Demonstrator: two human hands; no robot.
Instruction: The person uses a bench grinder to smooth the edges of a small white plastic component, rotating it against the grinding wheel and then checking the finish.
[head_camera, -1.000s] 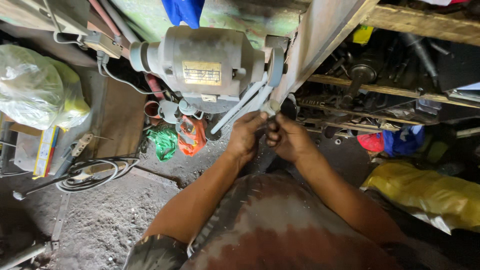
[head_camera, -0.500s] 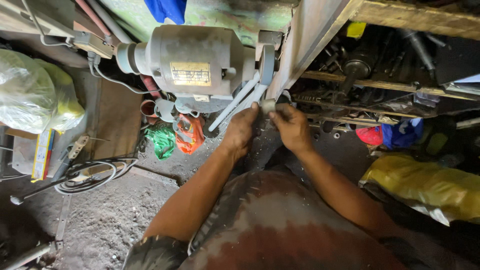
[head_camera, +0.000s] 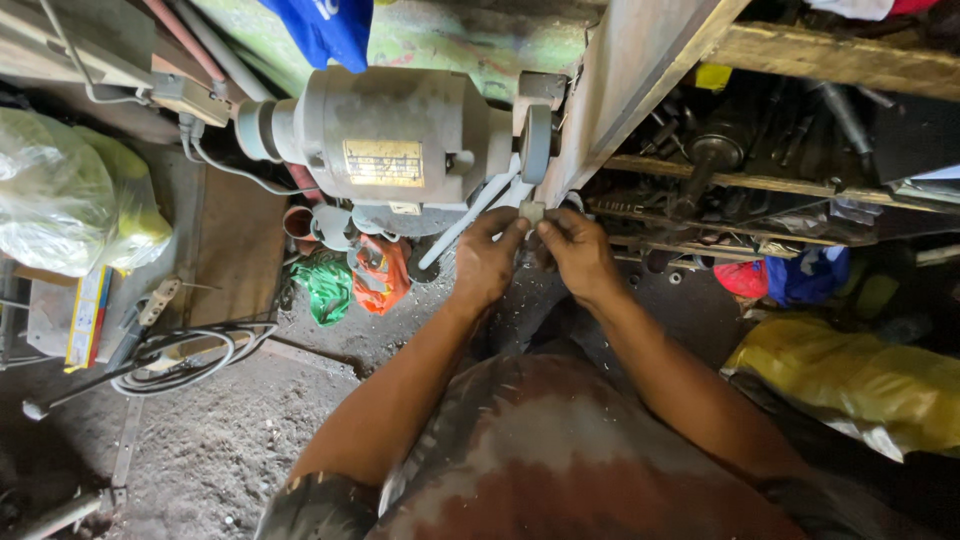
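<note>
Head view: left hand (head_camera: 487, 262) and right hand (head_camera: 578, 256) both pinch one small pale metal piece (head_camera: 531, 213) between fingertips, just below the grinding wheel (head_camera: 537, 143). Grey bench grinder motor (head_camera: 392, 140) at eleven o'clock of the hands; coiled cable (head_camera: 175, 355) at eight o'clock, yellow bag (head_camera: 855, 382) at four.

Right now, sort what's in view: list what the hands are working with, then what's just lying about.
In use: left hand, right hand, small pale metal piece pinched between them, grey bench grinder, its grinding wheel.

Lying about: yellow plastic bags, orange and green bags, coiled black cable, blue cloth.
</note>
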